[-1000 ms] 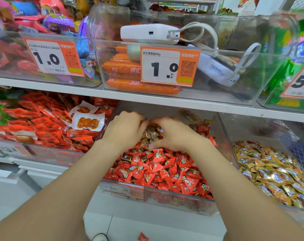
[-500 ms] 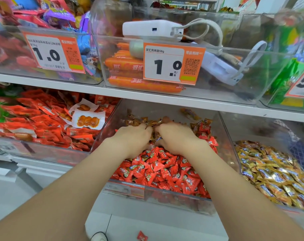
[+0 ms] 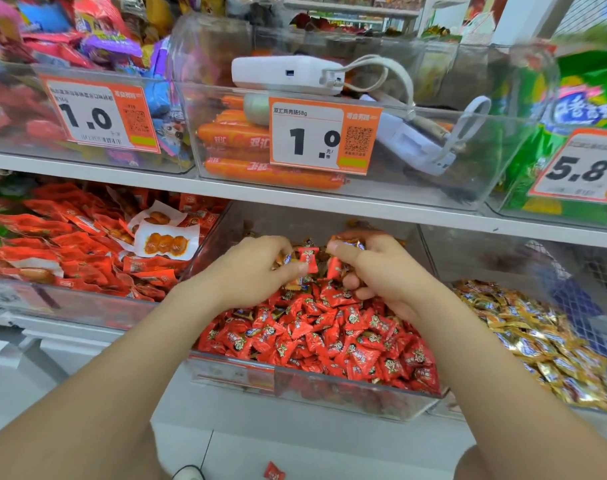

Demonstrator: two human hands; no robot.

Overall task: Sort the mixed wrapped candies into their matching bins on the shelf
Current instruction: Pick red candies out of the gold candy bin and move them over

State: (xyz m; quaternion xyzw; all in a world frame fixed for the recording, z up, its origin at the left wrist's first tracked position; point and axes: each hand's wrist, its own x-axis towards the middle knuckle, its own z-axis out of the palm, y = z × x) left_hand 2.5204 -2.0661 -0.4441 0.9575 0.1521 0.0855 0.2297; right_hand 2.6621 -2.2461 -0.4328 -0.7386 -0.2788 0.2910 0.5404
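Above the middle bin (image 3: 312, 379), with left hand (image 3: 257, 268) pinching a red candy (image 3: 308, 259) and right hand (image 3: 381, 275) curled round gold candies (image 3: 350, 242); drop red here; take those to the gold bin (image 3: 537, 323), just right of it.

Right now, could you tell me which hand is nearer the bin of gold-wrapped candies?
Right. The right hand is just left of the bin of gold-wrapped candies; the left hand is farther left.

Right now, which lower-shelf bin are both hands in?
The middle bin, heaped with red candies: left hand and right hand both grip candies there. The left bin holds red packets, the right bin gold candies.
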